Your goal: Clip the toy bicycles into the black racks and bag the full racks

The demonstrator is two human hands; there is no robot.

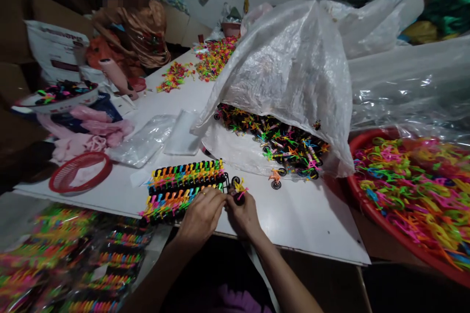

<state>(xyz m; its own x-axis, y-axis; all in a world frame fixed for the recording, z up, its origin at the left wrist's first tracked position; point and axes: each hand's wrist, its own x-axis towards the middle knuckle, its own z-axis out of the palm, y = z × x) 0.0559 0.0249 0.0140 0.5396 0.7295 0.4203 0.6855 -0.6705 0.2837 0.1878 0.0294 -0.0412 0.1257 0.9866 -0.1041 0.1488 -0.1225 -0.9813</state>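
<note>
My right hand (pixel 244 212) is closed on a small toy bicycle (pixel 240 187) with black wheels and yellow and pink parts. Its fingertips meet those of my left hand (pixel 205 214), which is bent over the near right end of a row of toy bicycles (pixel 176 193). The left fingers are pinched together, and what lies between them is hidden. Packed tightly side by side, the row shows many colours and black wheels; a black frame end (pixel 225 182) sticks out at its right. One loose orange toy bicycle (pixel 276 179) lies to the right of my hands.
A large translucent sack (pixel 290 58) lies open, toy bicycles (pixel 279 137) spilling from its mouth. At right stands a red tub (pixel 354 176) of colourful parts. Left are clear plastic bags (pixel 147 139), a red basket (pixel 60 178) and packed bundles (pixel 113 274). Another person (pixel 143 34) sits across.
</note>
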